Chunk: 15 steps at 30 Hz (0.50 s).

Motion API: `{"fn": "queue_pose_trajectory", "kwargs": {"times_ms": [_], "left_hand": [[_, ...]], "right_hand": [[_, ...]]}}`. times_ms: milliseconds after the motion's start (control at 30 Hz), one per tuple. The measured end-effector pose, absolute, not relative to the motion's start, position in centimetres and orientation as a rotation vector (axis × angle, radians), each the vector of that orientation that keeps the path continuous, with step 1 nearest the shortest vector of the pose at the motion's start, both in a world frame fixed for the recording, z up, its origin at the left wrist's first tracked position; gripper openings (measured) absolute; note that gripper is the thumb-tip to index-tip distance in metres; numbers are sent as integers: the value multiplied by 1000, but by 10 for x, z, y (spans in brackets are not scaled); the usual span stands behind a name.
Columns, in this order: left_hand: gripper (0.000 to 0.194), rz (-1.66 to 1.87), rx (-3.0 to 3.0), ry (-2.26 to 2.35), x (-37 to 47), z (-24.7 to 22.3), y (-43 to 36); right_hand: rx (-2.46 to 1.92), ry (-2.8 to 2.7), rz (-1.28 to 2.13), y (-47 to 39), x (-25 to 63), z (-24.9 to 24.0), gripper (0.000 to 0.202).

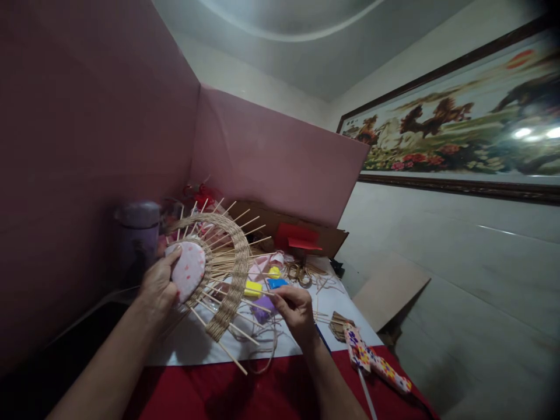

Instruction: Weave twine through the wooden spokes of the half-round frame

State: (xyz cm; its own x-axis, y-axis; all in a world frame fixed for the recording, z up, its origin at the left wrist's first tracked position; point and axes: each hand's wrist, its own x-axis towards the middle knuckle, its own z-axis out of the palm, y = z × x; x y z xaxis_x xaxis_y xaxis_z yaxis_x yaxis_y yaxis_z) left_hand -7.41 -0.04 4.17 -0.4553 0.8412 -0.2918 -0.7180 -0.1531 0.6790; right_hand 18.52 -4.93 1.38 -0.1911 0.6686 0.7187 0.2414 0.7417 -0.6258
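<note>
A round woven frame [240, 262] of thin wooden sticks and braided tan cord is held up over the table, its sticks fanning outward. At its centre is a pale pink disc [191, 271] with small red marks. My left hand [158, 284] grips that disc at its left edge, thumb on top. My right hand [296, 312] is at the frame's right side, fingers pinched on the tip of a stick. A loose length of cord [275, 344] hangs below the sticks near my right hand.
Yellow [253, 289], blue [277, 283] and purple packets [262, 309] lie on the white tabletop [192, 350], with coiled cord [301, 273] behind. A flower-patterned glue gun [376, 364] rests on red cloth [271, 391] at right. A lidded purple container [137, 239] stands at left, beside pink panels [271, 157].
</note>
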Motion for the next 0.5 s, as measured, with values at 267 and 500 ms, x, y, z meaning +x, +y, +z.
{"fn": "queue_pose_trajectory", "kwargs": {"times_ms": [267,500], "left_hand": [[15,1780,191,930,-63,47,-8],[10,1753,217,928,-67,36,0]], "right_hand": [[-622,-1869,602,-47,168,9,13],[-667,-1962,442,-46,168,5,16]]}}
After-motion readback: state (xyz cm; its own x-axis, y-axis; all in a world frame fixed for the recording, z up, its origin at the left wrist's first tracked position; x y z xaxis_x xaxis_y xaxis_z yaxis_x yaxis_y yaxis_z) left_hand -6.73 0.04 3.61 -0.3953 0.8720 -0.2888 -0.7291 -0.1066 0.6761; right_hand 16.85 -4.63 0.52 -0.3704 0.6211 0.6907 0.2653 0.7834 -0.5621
